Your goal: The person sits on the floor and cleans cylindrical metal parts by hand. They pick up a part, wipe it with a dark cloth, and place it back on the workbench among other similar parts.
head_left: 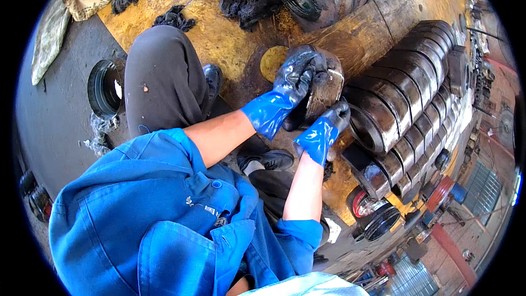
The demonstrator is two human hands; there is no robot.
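Where the metal piece [327, 83] runs lengthwise up mid-frame, the left hand [300, 74] clasps its left side, the right hand [337, 114] curling at its lower right, pinch unclear.

Ring rows [408, 79] crowd right fingers [342, 111]; knee [164, 60] bounds left; room between, over yellowish board [233, 49].

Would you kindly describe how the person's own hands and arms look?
The left hand and right hand wear gloves with glossy blue cuffs and dark, grimy-looking hand parts. The forearms are bare below blue sleeves, which end near the elbows.
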